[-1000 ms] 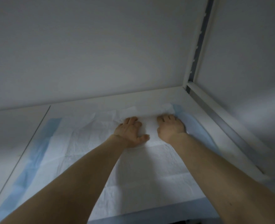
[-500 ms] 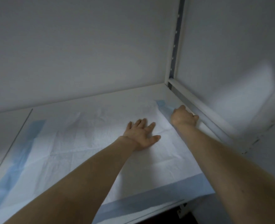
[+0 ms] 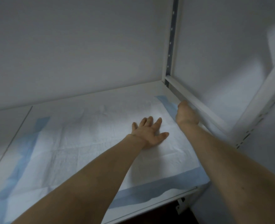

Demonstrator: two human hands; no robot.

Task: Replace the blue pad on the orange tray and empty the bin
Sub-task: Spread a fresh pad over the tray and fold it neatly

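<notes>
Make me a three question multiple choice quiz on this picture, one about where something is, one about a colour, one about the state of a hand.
1. Where is the right hand?
A. at the pad's far right corner, beside the white rail
B. flat on the middle of the pad
C. at the pad's near left corner

2. What colour is the border of the pad?
A. orange
B. blue
C. green

3. How does the left hand lie?
A. clenched in a fist above the pad
B. pinching the near edge
C. palm down, fingers spread, flat on the pad

Answers: 1 A, the hand sits at the blue corner next to the rail. 2 B, blue strips run along the pad's edges. 3 C, the open palm rests on the white middle.
</notes>
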